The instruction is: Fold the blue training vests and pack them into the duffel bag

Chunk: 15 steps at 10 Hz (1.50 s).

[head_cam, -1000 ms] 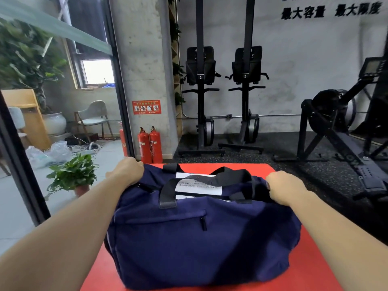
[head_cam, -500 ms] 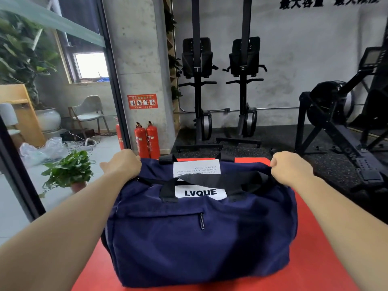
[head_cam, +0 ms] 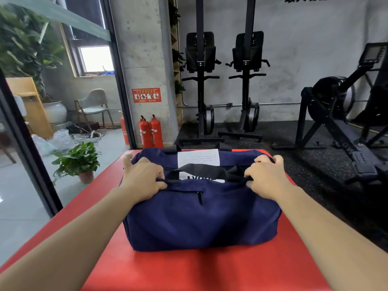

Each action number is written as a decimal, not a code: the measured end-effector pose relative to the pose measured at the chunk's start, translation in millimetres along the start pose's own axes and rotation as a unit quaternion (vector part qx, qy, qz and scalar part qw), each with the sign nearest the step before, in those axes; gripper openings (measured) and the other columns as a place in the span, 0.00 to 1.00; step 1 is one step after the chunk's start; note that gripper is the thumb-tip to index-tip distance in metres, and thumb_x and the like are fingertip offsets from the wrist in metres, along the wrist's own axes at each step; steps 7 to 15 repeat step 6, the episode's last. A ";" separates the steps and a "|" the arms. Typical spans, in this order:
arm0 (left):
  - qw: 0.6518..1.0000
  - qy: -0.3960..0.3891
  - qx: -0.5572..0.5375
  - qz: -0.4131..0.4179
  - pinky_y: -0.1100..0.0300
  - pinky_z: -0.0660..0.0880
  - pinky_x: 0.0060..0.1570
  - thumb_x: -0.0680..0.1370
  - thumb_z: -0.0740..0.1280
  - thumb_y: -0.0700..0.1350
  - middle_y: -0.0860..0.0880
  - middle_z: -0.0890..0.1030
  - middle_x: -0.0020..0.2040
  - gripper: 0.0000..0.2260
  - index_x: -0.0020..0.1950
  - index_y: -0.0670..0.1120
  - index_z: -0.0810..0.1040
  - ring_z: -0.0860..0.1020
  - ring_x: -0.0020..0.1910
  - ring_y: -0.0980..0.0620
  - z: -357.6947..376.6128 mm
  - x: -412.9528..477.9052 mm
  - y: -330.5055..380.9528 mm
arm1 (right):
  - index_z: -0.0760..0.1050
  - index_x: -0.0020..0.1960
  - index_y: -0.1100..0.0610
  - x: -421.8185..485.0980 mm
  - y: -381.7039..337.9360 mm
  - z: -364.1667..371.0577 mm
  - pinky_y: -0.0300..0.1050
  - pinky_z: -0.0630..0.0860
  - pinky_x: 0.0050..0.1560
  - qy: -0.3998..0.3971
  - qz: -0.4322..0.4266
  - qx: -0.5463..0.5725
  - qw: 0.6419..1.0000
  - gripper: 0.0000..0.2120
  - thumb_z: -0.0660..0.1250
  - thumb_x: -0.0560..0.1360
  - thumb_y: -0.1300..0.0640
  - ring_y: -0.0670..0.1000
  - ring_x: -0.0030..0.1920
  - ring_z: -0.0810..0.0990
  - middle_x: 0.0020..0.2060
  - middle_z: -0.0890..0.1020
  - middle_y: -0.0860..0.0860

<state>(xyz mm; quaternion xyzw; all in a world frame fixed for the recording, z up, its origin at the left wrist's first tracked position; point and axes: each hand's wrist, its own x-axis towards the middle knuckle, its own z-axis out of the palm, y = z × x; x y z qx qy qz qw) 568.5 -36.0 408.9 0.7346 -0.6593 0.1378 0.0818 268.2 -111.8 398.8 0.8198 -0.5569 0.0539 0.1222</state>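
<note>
A navy duffel bag (head_cam: 201,219) stands on a red table (head_cam: 189,267) in front of me. Its top gapes a little, and white printed paper (head_cam: 198,158) and black strap handles (head_cam: 199,170) show in the opening. My left hand (head_cam: 142,178) grips the near edge of the opening at the bag's left end. My right hand (head_cam: 265,177) pinches the same edge at the right end. No blue training vests are visible; the bag's inside is hidden.
Two red fire extinguishers (head_cam: 150,132) stand by a concrete pillar beyond the table. A potted plant (head_cam: 78,160) sits on the floor at left, behind a glass partition. Black gym machines (head_cam: 222,85) line the back wall, and a rowing machine (head_cam: 344,122) stands at right.
Both hands shifted from the bag's far ends to the near edge of its opening. The bag now sits farther from me on the table, with more red surface showing in front.
</note>
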 end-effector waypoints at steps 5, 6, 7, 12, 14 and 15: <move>0.987 0.086 -0.130 -0.037 0.49 0.50 0.73 0.78 0.63 0.57 0.51 0.72 0.71 0.22 0.70 0.51 0.71 0.64 0.73 0.51 -2.4 -50.5 73.2 | 0.70 0.65 0.53 -51.7 -20.5 -17.3 0.53 0.61 0.65 0.075 0.072 0.184 0.977 0.20 0.64 0.75 0.47 0.55 0.66 0.69 0.62 0.75 0.52; 0.992 0.016 -0.120 0.024 0.46 0.42 0.75 0.81 0.55 0.60 0.47 0.59 0.78 0.27 0.77 0.49 0.62 0.51 0.78 0.49 -2.2 -65.9 116.2 | 0.68 0.66 0.54 -71.5 -23.5 -11.9 0.55 0.60 0.69 0.039 0.058 0.141 0.987 0.23 0.59 0.78 0.40 0.55 0.70 0.65 0.65 0.71 0.53; 0.992 0.016 -0.120 0.024 0.46 0.42 0.75 0.81 0.55 0.60 0.47 0.59 0.78 0.27 0.77 0.49 0.62 0.51 0.78 0.49 -2.2 -65.9 116.2 | 0.68 0.66 0.54 -71.5 -23.5 -11.9 0.55 0.60 0.69 0.039 0.058 0.141 0.987 0.23 0.59 0.78 0.40 0.55 0.70 0.65 0.65 0.71 0.53; 0.992 0.016 -0.120 0.024 0.46 0.42 0.75 0.81 0.55 0.60 0.47 0.59 0.78 0.27 0.77 0.49 0.62 0.51 0.78 0.49 -2.2 -65.9 116.2 | 0.68 0.66 0.54 -71.5 -23.5 -11.9 0.55 0.60 0.69 0.039 0.058 0.141 0.987 0.23 0.59 0.78 0.40 0.55 0.70 0.65 0.65 0.71 0.53; 0.992 0.016 -0.120 0.024 0.46 0.42 0.75 0.81 0.55 0.60 0.47 0.59 0.78 0.27 0.77 0.49 0.62 0.51 0.78 0.49 -2.2 -65.9 116.2 | 0.68 0.66 0.54 -71.5 -23.5 -11.9 0.55 0.60 0.69 0.039 0.058 0.141 0.987 0.23 0.59 0.78 0.40 0.55 0.70 0.65 0.65 0.71 0.53; 0.992 0.016 -0.120 0.024 0.46 0.42 0.75 0.81 0.55 0.60 0.47 0.59 0.78 0.27 0.77 0.49 0.62 0.51 0.78 0.49 -2.2 -65.9 116.2 | 0.68 0.66 0.54 -71.5 -23.5 -11.9 0.55 0.60 0.69 0.039 0.058 0.141 0.987 0.23 0.59 0.78 0.40 0.55 0.70 0.65 0.65 0.71 0.53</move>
